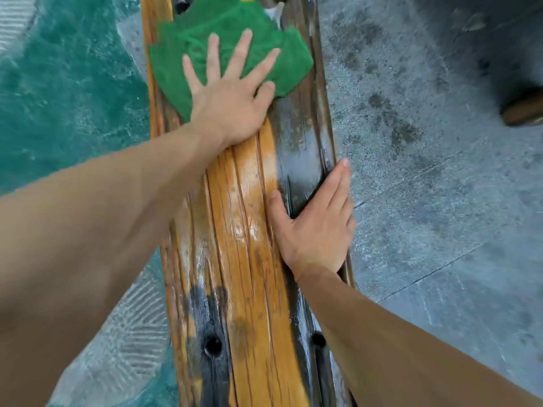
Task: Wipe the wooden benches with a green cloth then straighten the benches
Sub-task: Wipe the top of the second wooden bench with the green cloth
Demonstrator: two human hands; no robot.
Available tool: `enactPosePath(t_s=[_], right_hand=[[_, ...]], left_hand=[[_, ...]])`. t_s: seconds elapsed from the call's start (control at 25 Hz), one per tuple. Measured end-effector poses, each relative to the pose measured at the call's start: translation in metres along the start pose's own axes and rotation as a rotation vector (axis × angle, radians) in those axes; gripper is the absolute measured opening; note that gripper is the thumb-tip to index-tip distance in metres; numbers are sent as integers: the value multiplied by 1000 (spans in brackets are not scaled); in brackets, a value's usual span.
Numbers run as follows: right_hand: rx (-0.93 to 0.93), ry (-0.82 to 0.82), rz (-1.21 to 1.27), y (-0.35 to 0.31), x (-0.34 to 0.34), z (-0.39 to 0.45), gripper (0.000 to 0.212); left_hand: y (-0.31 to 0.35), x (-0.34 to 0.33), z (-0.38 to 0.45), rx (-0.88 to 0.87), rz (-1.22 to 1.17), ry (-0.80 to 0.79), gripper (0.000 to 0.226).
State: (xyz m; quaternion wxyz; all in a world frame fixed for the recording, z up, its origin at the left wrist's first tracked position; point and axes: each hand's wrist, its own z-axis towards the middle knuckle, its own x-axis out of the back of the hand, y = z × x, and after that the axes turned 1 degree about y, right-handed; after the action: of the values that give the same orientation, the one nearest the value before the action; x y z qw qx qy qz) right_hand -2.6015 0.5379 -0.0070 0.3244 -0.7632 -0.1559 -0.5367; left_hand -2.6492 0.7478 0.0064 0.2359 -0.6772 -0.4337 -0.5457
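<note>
A long wooden counter point(244, 218) runs from the bottom of the head view up to the top edge, made of narrow slats with grooves between them; much of the wood is orange-brown and glistens wet, while a dark, blackened band runs along its right side and dark patches surround two round holes point(212, 345) near the bottom. The green cloth point(223, 33) lies bunched on the far part of the counter, covering nearly its whole width. The left hand point(232, 95) lies flat on the near edge of the cloth with fingers spread wide and straight, palm pressing down, the heel of the hand resting on bare wood just below the cloth. The right hand point(314, 227) lies flat on the dark right side of the counter, nearer the person, fingers straight and held together, thumb angled out to the left; its outer edge reaches the counter's right rim. Both forearms are bare. To the left of the counter the ground is teal green point(58, 92) with a pale ribbed strip lower down; to the right is grey speckled pavement point(426, 201) with dark blotches. A brown cylindrical end of some object point(523, 110) shows at the right edge, too blurred to identify.
</note>
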Motion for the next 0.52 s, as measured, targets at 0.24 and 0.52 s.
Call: enactPosePath(t_s=[0.24,0.52], right_hand=[[145,2,84,7,6,-6,119],[93,5,48,5,2,-1,96]], left_hand=[[-23,-23,-83,-747,200,-71,49],[10,-10,-7,3,13,72,51]])
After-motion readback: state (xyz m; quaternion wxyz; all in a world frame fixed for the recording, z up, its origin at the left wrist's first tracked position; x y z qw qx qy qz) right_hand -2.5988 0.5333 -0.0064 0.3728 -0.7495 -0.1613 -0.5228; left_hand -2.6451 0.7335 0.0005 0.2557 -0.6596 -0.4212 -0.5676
